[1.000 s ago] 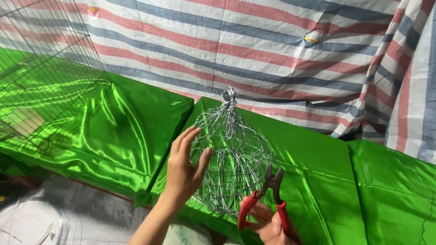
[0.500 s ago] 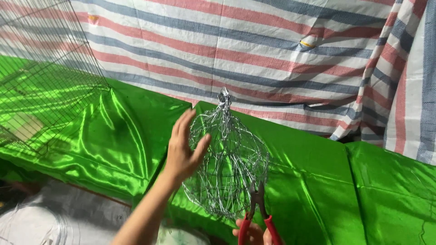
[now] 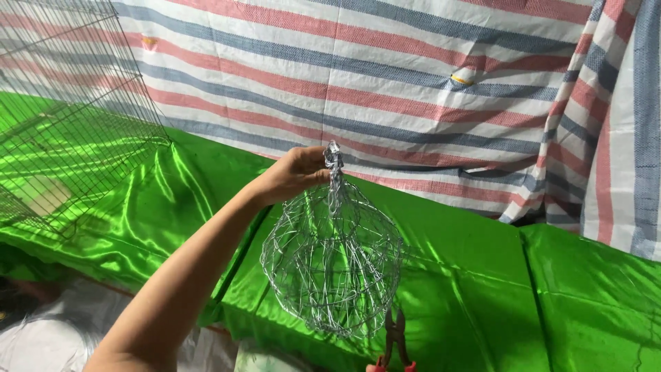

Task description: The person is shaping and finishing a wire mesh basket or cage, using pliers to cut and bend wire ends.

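While the left hand (image 3: 295, 173) pinches the twisted neck at the top of a silvery wire mesh ball (image 3: 333, 265), the ball hangs from that grip in mid-air, its rounded body dropping below the fingers and showing against the green satin cloth (image 3: 482, 275) behind it. The fingers are closed around the gathered strands at the neck, thumb and forefinger meeting on the twist, and the bare forearm runs down from the hand toward the lower left corner of the view. The mesh is an open tangle of thin bright wire, wider in the middle and narrowing to the tuft at the top. Just under the bottom of the ball, at the lower edge of the picture, the dark jaws and red handles of a pair of pliers (image 3: 394, 344) poke up, their tips close to the lowest wires; whether they touch the mesh cannot be told. The right hand itself is cut off by the bottom edge, so its grip cannot be judged beyond a sliver near the red handles. The green cloth covers a worktop that spreads across the scene in shiny folds. On its left part stands a dark wire grid cage (image 3: 69, 117). Behind everything hangs a tarpaulin (image 3: 385, 76) striped in white, red and blue.
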